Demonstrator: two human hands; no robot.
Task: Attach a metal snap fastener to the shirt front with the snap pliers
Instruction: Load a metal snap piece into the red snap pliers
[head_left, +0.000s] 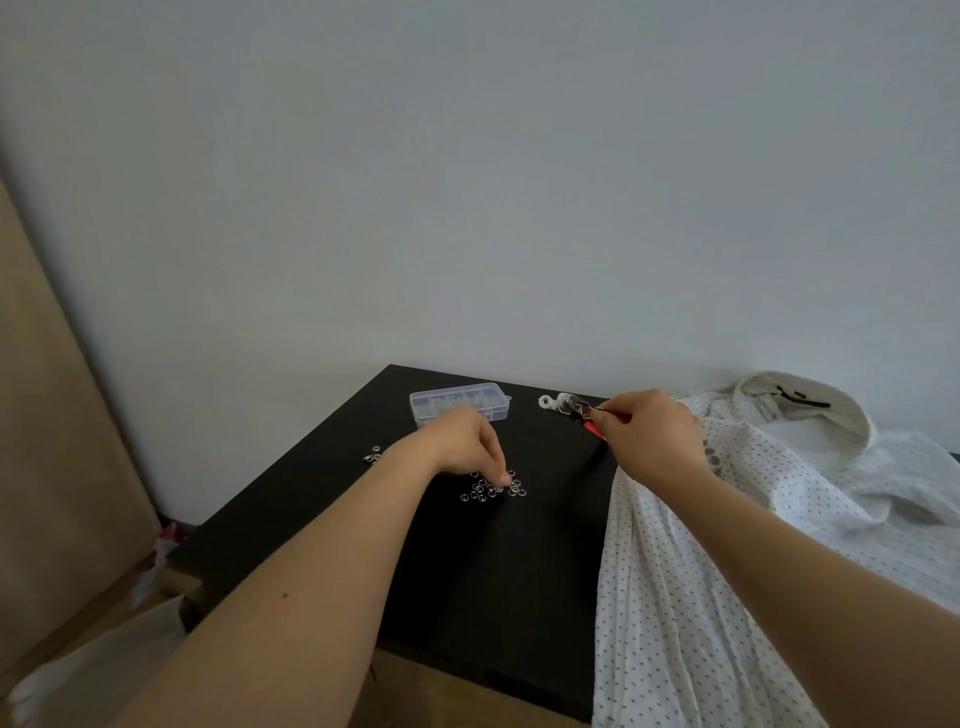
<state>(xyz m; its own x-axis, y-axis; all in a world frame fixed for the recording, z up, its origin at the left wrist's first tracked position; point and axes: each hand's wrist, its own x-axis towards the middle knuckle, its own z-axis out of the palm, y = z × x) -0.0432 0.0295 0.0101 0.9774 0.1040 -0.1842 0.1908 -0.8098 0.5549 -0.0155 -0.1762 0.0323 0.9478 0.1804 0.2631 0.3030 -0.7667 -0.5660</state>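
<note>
A black table (467, 582) filled the lower middle of the view, pushed against a pale wall. Over its right side lay the white dotted shirt (727, 571), collar at the far end, its front edge running along the table from far to near.

A clear plastic box (457, 406) stood at the far edge of the table, lid closed as far as could be told. Just right of it were the snap pliers (574, 408), head pointing left toward the box, long axis lying roughly left to right, red handles toward the shirt. The right hand (649, 441) was closed around those handles, holding the tool low over the table beside the shirt edge.

The left hand (467, 444) reached forward with fingers curled down, fingertips pinched together at a loose scatter of small metal snap rings (493, 488). Whether a ring was actually held between the fingertips could not be told. A few more rings (373, 456) lay apart to the left.

The rings lay directly under the left hand, and between it and the pliers' head, which sat farther back and to the right. By my reading, a ring was being chosen; it would need carrying up and right to the pliers' head, a short reach for the left hand.
</note>
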